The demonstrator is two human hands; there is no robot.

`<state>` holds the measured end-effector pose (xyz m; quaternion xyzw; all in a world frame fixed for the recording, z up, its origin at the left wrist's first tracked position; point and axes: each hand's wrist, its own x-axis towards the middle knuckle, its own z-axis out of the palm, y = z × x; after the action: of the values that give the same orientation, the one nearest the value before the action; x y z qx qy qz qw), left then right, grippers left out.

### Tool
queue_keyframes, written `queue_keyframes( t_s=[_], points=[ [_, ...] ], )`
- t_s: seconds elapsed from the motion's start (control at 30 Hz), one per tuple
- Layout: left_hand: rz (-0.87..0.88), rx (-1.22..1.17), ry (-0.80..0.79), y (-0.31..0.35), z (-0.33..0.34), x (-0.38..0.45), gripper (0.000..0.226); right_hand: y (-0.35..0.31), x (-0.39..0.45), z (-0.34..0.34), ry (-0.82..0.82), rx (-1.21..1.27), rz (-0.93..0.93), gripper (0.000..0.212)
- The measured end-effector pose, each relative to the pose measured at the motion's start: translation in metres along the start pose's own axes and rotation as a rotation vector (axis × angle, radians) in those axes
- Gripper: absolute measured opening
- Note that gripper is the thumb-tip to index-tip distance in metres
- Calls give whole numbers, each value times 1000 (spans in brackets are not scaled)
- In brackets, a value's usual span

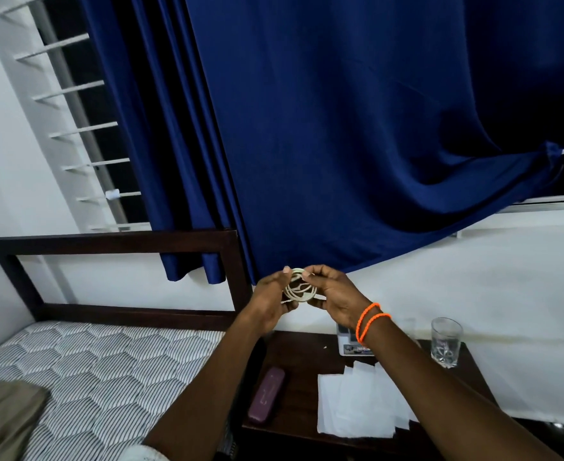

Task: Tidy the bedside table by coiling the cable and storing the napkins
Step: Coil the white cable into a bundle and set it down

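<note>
Here, going left to right, a striped mattress (84, 367) sits beside the dark tabletop (300, 371), where a maroon case (267, 396) lies near the left edge. Above it, the left hand (270, 301) grips one side of the white cable (298, 287), its fingers (285, 271) curled round the loops. The right hand (332, 294) pinches the other side of the coil, which is held in the air, well above the tabletop. The napkins (357, 400) lie spread on the tabletop below the right forearm, not yet stored; a small white device (348, 344) and a clear glass (446, 342) stand behind them.

To finish the coil well, I judge the left hand should keep the loops stacked while the right wraps the loose end across them and tucks it snugly. The device's label is too blurred to read; no other writing shows.
</note>
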<state>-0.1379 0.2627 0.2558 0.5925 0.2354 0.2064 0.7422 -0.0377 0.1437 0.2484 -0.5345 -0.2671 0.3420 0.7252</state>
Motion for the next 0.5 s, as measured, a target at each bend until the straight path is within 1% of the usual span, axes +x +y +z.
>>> queue_keyframes(
  t_s=[0.1,0.23,0.3,0.43,0.5],
  points=[
    [31,-66,39,-7,-2,2,30,1,2,0,76,-19,6,14],
    [22,-143,120,-12,-11,8,29,5,5,-6,135,-46,39,23],
    [17,-192,139,-14,-15,12,30,10,6,-9,156,-44,62,23],
    [-3,-214,123,-22,-22,17,15,21,5,-14,167,-57,135,14],
    [-5,-214,118,-25,-24,17,17,29,6,-16,161,-67,167,12]
  ],
)
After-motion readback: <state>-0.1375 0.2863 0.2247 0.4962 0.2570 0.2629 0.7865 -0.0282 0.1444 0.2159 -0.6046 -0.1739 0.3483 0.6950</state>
